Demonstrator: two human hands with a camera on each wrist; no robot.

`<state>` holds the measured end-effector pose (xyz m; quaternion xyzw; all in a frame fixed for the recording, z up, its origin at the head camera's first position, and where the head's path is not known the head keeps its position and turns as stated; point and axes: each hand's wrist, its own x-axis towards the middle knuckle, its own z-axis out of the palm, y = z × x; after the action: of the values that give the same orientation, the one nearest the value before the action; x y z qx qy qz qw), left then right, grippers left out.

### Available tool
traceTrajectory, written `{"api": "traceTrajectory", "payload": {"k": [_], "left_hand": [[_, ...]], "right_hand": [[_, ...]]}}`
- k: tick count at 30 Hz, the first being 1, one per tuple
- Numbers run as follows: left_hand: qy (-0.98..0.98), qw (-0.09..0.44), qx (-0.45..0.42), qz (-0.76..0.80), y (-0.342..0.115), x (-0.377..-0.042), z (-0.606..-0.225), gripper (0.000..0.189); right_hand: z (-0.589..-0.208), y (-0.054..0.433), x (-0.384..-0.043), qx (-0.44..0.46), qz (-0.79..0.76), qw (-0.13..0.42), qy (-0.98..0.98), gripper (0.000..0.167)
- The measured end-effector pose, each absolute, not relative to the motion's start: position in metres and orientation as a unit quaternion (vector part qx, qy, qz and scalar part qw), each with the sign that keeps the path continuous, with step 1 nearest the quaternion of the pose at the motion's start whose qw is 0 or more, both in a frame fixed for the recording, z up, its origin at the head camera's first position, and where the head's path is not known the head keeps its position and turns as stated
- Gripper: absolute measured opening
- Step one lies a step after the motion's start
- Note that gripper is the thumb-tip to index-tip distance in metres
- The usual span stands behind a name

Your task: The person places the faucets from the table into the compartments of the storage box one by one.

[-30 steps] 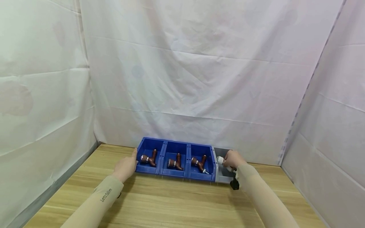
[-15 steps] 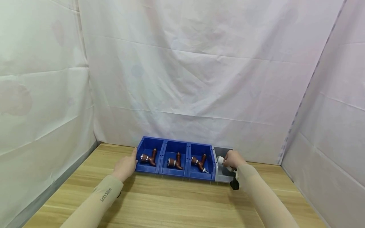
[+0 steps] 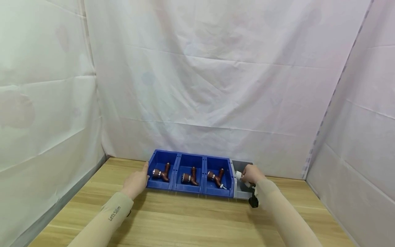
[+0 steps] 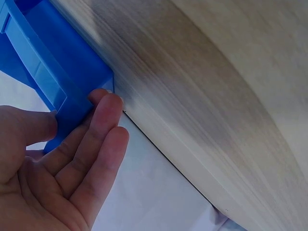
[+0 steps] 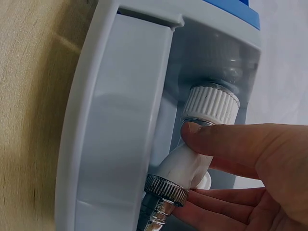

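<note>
My left hand [image 3: 135,181] is at the outer side of the leftmost blue bin [image 4: 62,82]. In the left wrist view its thumb and fingers pinch the corner of that bin. My right hand [image 3: 253,173] reaches into the grey bin [image 5: 115,115] at the row's right end. There it grips a white tap [image 5: 185,166] with a ribbed white knob [image 5: 211,103] and a metal collar [image 5: 166,188]. The thumb lies over the tap's body, with fingers underneath. Brown taps lie in the blue bins: a left one [image 3: 162,172], a middle one [image 3: 190,176] and a right one [image 3: 217,177].
The bins stand side by side on a wooden table [image 3: 191,219], close to a white cloth backdrop [image 3: 197,85]. Cloth walls [image 3: 46,103] also rise at both sides. A small black object [image 3: 253,201] shows beneath my right wrist.
The head view has tilted very slightly. Both hands keep their places at the bins, and the brown taps lie as before.
</note>
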<state>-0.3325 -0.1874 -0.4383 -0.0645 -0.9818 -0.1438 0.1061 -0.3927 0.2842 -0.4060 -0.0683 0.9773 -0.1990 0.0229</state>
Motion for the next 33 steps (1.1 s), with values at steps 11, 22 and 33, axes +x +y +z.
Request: {"api": "traceTrajectory", "payload": {"k": [11,22,33], "left_hand": [[-0.981,0.111,-0.061,-0.147,-0.187,-0.335,-0.440,0.063],[-0.982,0.102,-0.064,-0.148,-0.187,-0.332,-0.440,0.063],[-0.981,0.110,-0.067,-0.144,-0.187,-0.332,-0.441,0.063]], "right_hand": [[-0.409,0.286,-0.395,-0.071,-0.199,0.023,0.977,0.040],[-0.418,0.286,-0.394,-0.080,-0.189,0.002,0.979,0.043],[-0.424,0.288,-0.398,-0.073,-0.195,-0.001,0.978,0.045]]}}
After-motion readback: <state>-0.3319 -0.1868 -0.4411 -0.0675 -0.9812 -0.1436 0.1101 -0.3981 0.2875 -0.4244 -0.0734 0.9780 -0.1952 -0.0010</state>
